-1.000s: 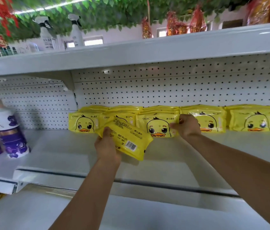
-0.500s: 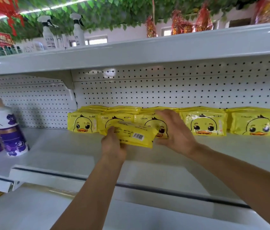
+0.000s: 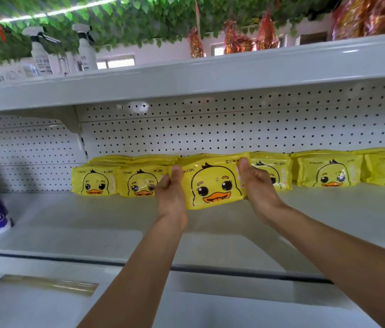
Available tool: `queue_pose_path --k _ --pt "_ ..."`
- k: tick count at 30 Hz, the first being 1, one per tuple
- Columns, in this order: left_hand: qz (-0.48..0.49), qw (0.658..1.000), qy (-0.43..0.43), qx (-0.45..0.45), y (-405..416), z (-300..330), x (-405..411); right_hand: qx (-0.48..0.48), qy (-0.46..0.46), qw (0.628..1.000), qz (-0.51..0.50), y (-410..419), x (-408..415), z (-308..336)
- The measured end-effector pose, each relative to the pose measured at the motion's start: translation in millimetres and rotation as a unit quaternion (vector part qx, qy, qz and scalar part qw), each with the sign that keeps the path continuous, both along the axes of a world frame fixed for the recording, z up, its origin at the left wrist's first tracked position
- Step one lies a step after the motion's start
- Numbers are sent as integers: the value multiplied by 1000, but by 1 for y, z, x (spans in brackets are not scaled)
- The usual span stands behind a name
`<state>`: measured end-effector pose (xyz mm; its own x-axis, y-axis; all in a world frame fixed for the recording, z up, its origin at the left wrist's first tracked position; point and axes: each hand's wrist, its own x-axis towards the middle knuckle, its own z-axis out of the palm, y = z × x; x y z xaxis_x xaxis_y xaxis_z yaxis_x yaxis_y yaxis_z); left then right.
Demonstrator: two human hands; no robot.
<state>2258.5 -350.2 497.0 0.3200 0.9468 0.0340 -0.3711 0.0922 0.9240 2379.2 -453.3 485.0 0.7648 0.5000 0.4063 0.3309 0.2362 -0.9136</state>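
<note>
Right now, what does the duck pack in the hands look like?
The duck pack is a glossy yellow plastic pouch with a cartoon duck face, orange beak and lettering on top. It is upright, facing the camera. The left hand grips its left edge, the right hand its right edge, in front of matching packs.

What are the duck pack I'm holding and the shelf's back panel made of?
The duck pack looks like soft glossy plastic film: glare streaks and wrinkles. The back panel is probably white-painted sheet metal, matte, punched with regular rows of holes.

Bare left hand (image 3: 171, 197), bare right hand (image 3: 258, 188), bare forearms (image 3: 139, 268)
</note>
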Motion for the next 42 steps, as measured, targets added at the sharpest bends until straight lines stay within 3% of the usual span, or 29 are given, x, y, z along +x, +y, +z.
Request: queue_pose_path --k 8,10,12,14,16,18,21,23,33,42 --pt "-18 999 -27 39 -13 -2 32 -76 130 973 175 -43 29 -2" --pt "-36 997 -3 73 -11 -8 41 -129 114 971 167 -53 43 -7" --pt "-84 989 38 117 -9 -13 49 -212 57 971 96 -60 58 -14" --pt "-124 964 89 216 0 -20 54 -235 17 971 36 -68 68 -16" --pt "-80 902 166 391 12 -25 56 -235 -1 972 18 -74 81 -19" --pt "7 783 301 545 25 -31 58 -251 -14 968 -15 -74 95 -23" --pt "20 634 500 590 39 -34 58 -252 -31 965 -73 -68 107 -26" --pt "6 585 566 581 46 -34 61 -251 -40 961 -107 -63 112 -24" --pt "-16 631 513 583 61 -34 78 -308 -55 935 -167 -46 123 -20" --pt "-31 621 522 584 64 -34 75 -348 -62 912 -207 -44 110 -15"
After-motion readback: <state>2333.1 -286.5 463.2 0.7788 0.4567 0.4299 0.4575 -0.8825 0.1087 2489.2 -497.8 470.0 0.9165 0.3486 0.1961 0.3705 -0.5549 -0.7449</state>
